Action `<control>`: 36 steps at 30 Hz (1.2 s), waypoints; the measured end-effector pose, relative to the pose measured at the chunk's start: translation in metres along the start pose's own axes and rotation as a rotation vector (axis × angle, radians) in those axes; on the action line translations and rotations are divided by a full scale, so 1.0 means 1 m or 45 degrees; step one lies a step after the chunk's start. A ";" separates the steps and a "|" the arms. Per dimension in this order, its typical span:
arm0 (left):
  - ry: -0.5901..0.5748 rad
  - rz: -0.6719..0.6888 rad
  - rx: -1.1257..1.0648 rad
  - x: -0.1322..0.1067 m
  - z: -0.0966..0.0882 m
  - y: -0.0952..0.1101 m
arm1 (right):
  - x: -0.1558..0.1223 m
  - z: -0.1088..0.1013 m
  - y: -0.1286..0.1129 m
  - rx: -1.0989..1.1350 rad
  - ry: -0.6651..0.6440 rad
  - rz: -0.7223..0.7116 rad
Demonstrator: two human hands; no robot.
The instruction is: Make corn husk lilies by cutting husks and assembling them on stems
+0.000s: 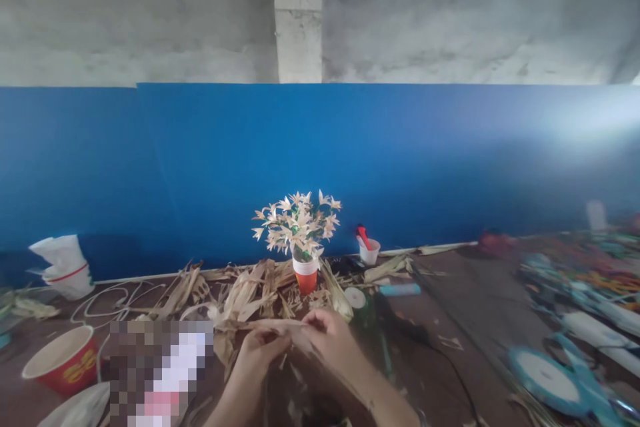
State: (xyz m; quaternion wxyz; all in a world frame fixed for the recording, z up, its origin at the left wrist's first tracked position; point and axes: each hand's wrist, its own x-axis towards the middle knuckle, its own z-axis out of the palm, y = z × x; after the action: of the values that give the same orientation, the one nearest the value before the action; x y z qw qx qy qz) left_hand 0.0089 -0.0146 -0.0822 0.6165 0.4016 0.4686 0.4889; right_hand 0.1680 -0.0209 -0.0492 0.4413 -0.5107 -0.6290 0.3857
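Low in the middle of the view, my left hand (261, 349) and my right hand (327, 337) meet over a brown table (440, 320). Both pinch a thin pale strip of dried husk (273, 324) stretched between them, fingers closed on it. Just beyond the hands lies a heap of dried corn husks (245, 293). Behind that stands an orange and white paper cup (305, 275) holding a bunch of small pale husk flowers (297, 219).
A red paper cup (64, 360) sits at the left, stacked white cups (67, 267) further back. A small white cup with a red tool (369, 247), a roll of tape (356, 297) and a blue cylinder (400, 289) lie behind. Blue scissors (570, 373) and colourful clutter fill the right. A blue wall (450, 160) backs the table.
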 end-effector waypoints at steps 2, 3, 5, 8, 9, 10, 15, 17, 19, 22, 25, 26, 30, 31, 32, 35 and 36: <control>-0.018 -0.026 -0.084 -0.003 -0.002 0.001 | 0.001 -0.001 0.000 0.130 -0.057 0.126; -0.034 -0.037 -0.121 -0.006 -0.002 0.002 | 0.002 0.000 0.002 0.204 -0.087 0.200; -0.044 -0.089 -0.214 -0.011 -0.001 0.005 | 0.002 0.001 0.005 0.292 -0.105 0.274; 0.043 -0.170 -0.341 -0.017 0.002 0.011 | 0.001 0.002 0.010 0.169 -0.072 0.097; 0.040 -0.170 -0.358 -0.018 0.003 0.012 | 0.001 0.002 0.011 0.090 -0.066 0.014; 0.025 -0.158 -0.357 -0.018 0.004 0.013 | 0.000 0.002 0.012 0.024 -0.064 -0.045; 0.129 -0.104 -0.201 -0.015 0.006 0.015 | -0.001 0.000 0.006 -0.066 -0.055 0.013; 0.212 -0.072 -0.229 -0.014 0.004 0.017 | -0.001 -0.004 0.001 -0.111 -0.009 -0.016; 0.303 -0.023 -0.285 -0.013 0.000 0.021 | -0.002 -0.011 -0.005 -0.227 0.041 -0.081; 0.422 0.072 -0.333 -0.012 -0.006 0.026 | -0.011 -0.018 -0.013 -0.540 -0.173 -0.064; 0.512 0.109 -0.338 -0.012 -0.010 0.029 | -0.027 -0.016 -0.016 -0.898 -0.610 0.023; 0.536 0.114 -0.349 -0.011 -0.010 0.030 | -0.032 -0.013 -0.016 -0.989 -0.696 0.036; 0.571 0.166 -0.427 -0.013 -0.009 0.031 | -0.045 0.000 -0.016 -1.127 -0.716 0.007; 0.563 0.171 -0.435 -0.014 -0.009 0.031 | -0.045 0.000 -0.017 -1.127 -0.698 -0.008; 0.555 0.173 -0.438 -0.015 -0.008 0.031 | -0.045 -0.001 -0.018 -1.124 -0.685 -0.017; 0.532 0.172 -0.449 -0.017 -0.008 0.033 | -0.039 -0.012 -0.022 -1.055 -0.682 0.013; 0.530 0.180 -0.469 -0.018 -0.009 0.034 | -0.036 -0.016 -0.023 -0.994 -0.692 0.033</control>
State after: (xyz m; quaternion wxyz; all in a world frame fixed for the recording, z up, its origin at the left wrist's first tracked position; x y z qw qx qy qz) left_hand -0.0085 -0.0249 -0.0484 0.5342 0.2055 0.4592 0.6793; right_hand 0.1798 -0.0596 -0.0283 0.0309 -0.5267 -0.8133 0.2456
